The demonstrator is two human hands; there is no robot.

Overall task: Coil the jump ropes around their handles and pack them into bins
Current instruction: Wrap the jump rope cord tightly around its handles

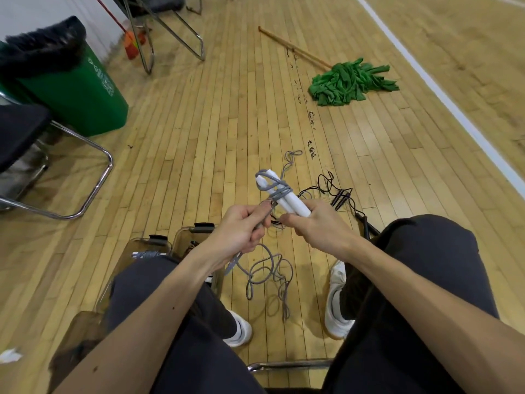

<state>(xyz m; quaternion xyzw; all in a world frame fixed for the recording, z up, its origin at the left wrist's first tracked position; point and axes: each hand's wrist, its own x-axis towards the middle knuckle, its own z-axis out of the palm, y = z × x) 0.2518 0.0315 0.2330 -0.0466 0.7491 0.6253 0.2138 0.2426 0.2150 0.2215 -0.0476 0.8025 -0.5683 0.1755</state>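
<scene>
Rope (pixel 281 191) is being pinched taut by the left hand (pixel 241 228) while the right hand (pixel 312 226) is gripping both handles (pixel 291 205) together as a winding core.

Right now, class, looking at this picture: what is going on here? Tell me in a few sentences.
A seated person is coiling a jump rope. The right hand holds the two white handles together. The left hand grips the grey rope, which makes a few turns around them. Most of it lies loose on the floor. A black jump rope lies beyond, uncoiled. Clear bins stand at the person's left.
</scene>
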